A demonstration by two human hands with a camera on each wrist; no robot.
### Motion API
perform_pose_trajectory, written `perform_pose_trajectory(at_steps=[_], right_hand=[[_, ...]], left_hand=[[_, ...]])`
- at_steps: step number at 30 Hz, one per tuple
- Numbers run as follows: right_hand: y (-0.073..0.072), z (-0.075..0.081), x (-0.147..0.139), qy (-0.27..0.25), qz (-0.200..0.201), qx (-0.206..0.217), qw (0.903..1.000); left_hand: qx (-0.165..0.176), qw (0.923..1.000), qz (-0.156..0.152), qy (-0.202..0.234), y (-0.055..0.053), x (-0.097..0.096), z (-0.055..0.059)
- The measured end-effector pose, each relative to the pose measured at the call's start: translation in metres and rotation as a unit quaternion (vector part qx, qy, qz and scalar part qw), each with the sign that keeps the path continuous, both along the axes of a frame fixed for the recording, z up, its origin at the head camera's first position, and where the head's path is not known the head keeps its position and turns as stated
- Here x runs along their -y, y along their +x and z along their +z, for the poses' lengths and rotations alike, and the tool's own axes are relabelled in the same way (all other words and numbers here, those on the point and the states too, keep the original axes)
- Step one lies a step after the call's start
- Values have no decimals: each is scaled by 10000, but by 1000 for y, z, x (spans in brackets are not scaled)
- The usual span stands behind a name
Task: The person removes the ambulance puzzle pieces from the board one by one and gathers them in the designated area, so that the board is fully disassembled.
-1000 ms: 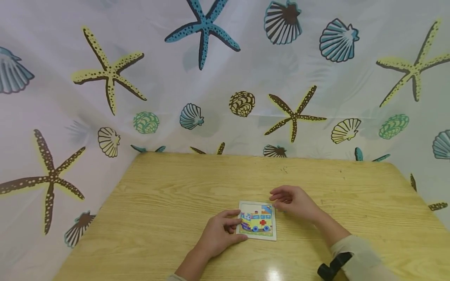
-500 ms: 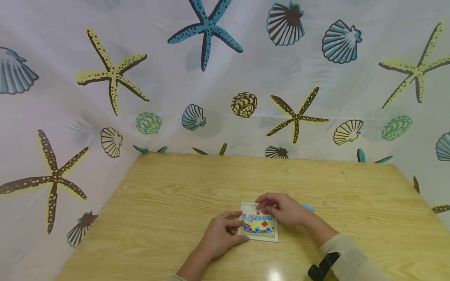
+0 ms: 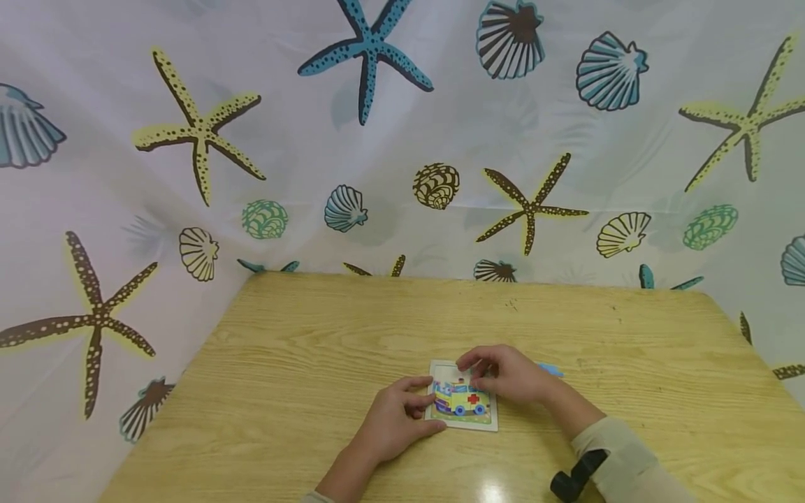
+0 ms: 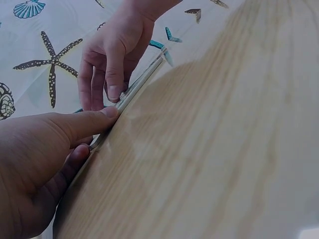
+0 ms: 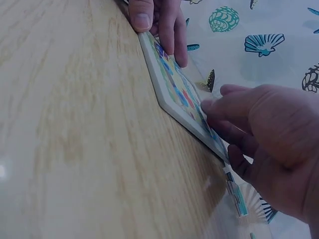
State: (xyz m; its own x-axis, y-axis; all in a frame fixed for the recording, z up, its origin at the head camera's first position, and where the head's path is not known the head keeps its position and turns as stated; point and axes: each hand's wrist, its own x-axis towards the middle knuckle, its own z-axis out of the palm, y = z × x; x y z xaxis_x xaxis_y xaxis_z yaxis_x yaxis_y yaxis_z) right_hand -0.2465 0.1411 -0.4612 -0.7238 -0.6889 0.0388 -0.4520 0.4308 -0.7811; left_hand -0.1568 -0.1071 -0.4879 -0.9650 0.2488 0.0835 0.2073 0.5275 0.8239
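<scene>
A small square jigsaw puzzle (image 3: 462, 419) with a white frame lies on the table, its picture a yellow ambulance with a red cross. A pale, bare patch shows at its upper left. My left hand (image 3: 393, 416) grips the frame's left side, thumb at the near edge. Over the upper right corner is my right hand (image 3: 512, 374), thumb and fingers bent down onto the puzzle. In the right wrist view its thumb (image 5: 207, 105) meets the puzzle's surface. Whether a piece is pinched there is hidden. A blue puzzle piece (image 3: 550, 370) lies behind the right hand.
The wooden table (image 3: 302, 335) extends all around the puzzle. A white curtain (image 3: 390, 237) printed with starfish and shells hangs at the back and sides. On the right sleeve sits a black device (image 3: 578, 476).
My right hand has moved left from beside the frame to over its upper right corner, uncovering the blue piece behind. Lately its thumb shifted slightly. My left hand keeps its hold.
</scene>
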Motion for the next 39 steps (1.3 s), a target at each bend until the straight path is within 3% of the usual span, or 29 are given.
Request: perform_pose_trajectory(at_steps=[7, 11, 19, 25, 28, 34, 39], right_hand=[[1, 3, -4, 647, -291, -601, 9957], [1, 5, -6, 886, -242, -759, 9929], [0, 5, -8, 898, 184, -791, 9926], [-1, 3, -6, 844, 184, -943, 9918], [1, 5, -6, 828, 12, -900, 9925], [4, 9, -10, 501, -763, -515, 9945], [1, 9, -17, 117, -1026, -261, 9943]], left_hand=[[-21, 10000, -17, 38, 0, 0, 3], [-34, 10000, -23, 8, -1, 1, 4], [-64, 10000, -8, -24, 0, 1, 3], [-48, 9999, -62, 69, 1, 0, 2], [-47, 9999, -69, 77, 2, -1, 2], [-17, 10000, -49, 2, 1, -1, 1], [-2, 10000, 8, 12, -1, 0, 1]])
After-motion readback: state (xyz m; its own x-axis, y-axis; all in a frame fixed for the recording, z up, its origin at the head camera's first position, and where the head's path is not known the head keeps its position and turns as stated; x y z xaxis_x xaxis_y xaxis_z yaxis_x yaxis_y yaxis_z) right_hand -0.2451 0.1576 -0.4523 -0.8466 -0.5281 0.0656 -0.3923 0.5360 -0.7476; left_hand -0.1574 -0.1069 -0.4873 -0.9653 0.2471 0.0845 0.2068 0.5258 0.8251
